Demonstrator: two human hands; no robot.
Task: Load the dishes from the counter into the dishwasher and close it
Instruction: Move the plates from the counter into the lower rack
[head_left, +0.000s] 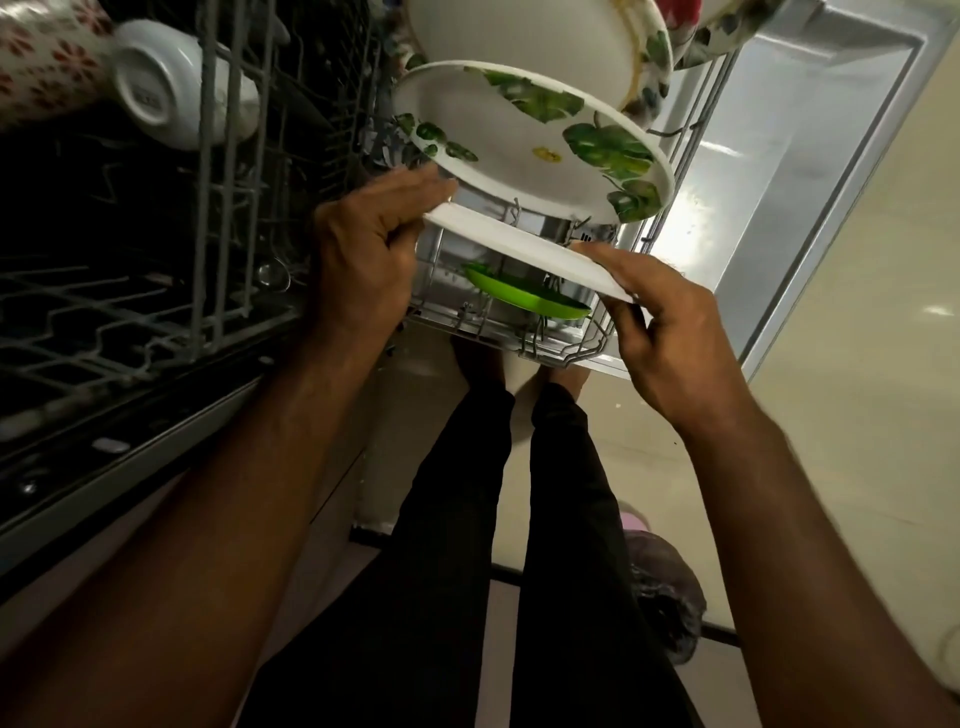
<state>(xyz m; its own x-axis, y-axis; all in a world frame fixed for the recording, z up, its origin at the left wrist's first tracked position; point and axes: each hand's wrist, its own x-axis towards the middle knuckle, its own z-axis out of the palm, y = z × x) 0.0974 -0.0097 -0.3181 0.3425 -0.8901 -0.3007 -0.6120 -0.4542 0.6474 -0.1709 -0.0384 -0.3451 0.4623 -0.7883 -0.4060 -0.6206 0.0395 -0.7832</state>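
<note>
- We hold a white plate edge-on over the lower rack; our left hand and right hand each pinch one end of its rim.
- Already racked: a leaf-patterned plate, a green dish, and cups in the upper rack.
- We judge loading well along; the dishwasher door lies open, yet to be closed. The worktop is out of view.

A plain white plate is showing no pattern. The plate behind it is wearing green leaf prints on white, with one yellow spot. A bright green dish is lying in the grey wire rack. The white cup is bearing red flowers.
</note>
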